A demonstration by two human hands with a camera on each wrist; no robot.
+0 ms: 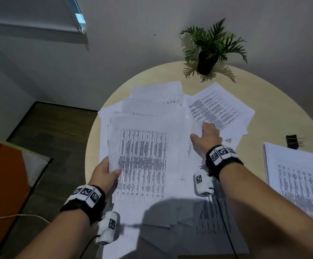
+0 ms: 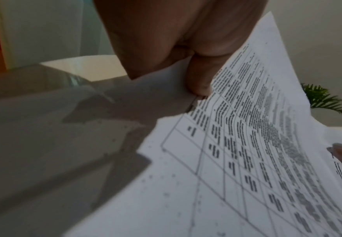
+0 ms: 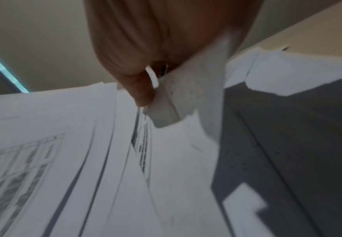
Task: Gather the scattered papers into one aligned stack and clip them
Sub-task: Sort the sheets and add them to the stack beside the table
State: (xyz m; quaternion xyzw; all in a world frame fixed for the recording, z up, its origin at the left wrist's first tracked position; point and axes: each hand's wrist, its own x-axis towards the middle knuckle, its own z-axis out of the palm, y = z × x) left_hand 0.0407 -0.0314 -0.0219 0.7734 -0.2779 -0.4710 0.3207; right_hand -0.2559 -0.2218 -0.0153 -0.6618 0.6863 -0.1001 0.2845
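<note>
A round, pale wooden worktop [image 1: 275,101] fills the centre and right of the head view. Most of its surface is covered by the scattered papers [image 1: 152,101], which overlap at differing angles from the middle of the frame down to the lower edge; alignment has not yet been achieved.

A separate stack [image 1: 299,176] of printed sheets lies at the right edge of the frame, apart from the loose spread. Whether it belongs to the same job cannot be told.

A potted plant [image 1: 208,58] stands at the upper right, at the far rim of the worktop.

A table-printed sheet [image 1: 142,161], with other sheets apparently behind it, is held raised at centre frame so that further pages can be brought against it. Its left edge is pinched by the left hand [image 1: 105,174], thumb on the printed face and fingers beneath, as is confirmed in the left wrist view [image 2: 198,80]. Its upper right region is gripped by the right hand [image 1: 207,137]; in the right wrist view [image 3: 143,89] the fingers are seen curled round paper edges, judged to be drawing sheets inward.

A black binder clip [image 1: 292,141] lies at the right of the frame, just above the separate stack, untouched. Clipping is judged to remain well ahead.
</note>
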